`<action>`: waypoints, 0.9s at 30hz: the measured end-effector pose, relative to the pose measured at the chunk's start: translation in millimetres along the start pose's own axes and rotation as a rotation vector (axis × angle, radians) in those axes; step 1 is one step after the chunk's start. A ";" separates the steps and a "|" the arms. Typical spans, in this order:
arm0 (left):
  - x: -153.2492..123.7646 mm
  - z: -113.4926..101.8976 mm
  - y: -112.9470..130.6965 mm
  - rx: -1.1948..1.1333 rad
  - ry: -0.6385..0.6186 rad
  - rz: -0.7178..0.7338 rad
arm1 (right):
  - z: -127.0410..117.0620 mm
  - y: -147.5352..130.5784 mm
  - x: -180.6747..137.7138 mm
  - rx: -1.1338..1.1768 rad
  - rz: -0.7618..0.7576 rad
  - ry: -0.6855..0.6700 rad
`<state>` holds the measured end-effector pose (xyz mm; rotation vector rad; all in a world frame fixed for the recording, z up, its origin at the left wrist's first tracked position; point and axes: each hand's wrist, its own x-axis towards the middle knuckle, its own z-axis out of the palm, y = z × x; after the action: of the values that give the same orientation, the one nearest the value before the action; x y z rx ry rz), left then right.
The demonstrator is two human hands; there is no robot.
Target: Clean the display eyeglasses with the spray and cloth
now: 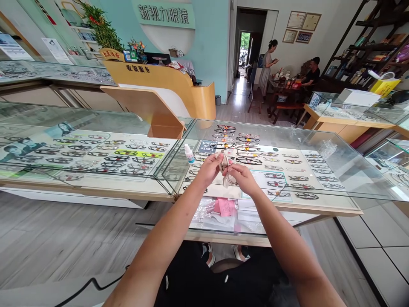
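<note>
Cloth [224,161], pale, one: crumpled, hanging partly loose, being held up above the glass top of the desk [335,209], between two bare hands. Whether its folds are covering anything: cannot tell.

Left hand [208,169], one: fingers clamping on the cloth from its left side. Right hand [242,175], one: fingers pinching the cloth from the right, close beside the left.

Progress, by judgement: work with the cloth appearing to be in mid-course. Done: cloth taken up, both hands gripping it. Left: the cloth not yet being let go or laid down. Whether any part is finished, the view is not showing.

Bottle [189,154], white with a blue-marked label, one: standing upright on the glass top near the left hand, touched by neither hand.

Glasses [306,196], many: lying in rows under the glass, crowding too closely for a sure total; three resting on a teal-edged sheet [259,181].

Pink slip [226,207], at least one: lying below the desk's front edge among clear packets [204,215], uncounted.

Wooden stand [128,102], one: leaning to the left, beyond the bottle.

Wall frames [296,21], four: hanging at the back.

Other people [268,64], two: one standing, one sitting, well apart from the desk.
</note>
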<state>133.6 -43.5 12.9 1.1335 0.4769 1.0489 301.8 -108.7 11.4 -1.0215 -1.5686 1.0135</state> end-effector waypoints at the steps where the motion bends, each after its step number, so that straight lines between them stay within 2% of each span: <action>1: -0.4 -1.0 1.6 -0.008 -0.017 -0.011 | -1.3 -1.4 -0.2 0.007 -0.002 0.005; 7: -5.1 -2.5 11.8 -0.021 -0.140 -0.060 | -7.5 -5.1 -0.1 0.080 -0.003 0.018; 16: 0.3 1.1 -2.1 0.006 -0.009 -0.004 | 0.2 -0.2 -0.1 0.030 0.010 0.021; 22: -2.8 -3.1 8.6 -0.096 -0.089 -0.082 | -7.9 -5.4 0.8 0.068 -0.018 0.031; 27: -5.8 1.5 9.7 -0.033 -0.127 -0.045 | -6.3 -4.4 0.2 0.079 0.003 0.000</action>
<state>127.9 -48.8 21.2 1.1477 0.3815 0.9367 307.3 -109.0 16.8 -0.9699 -1.5156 1.0697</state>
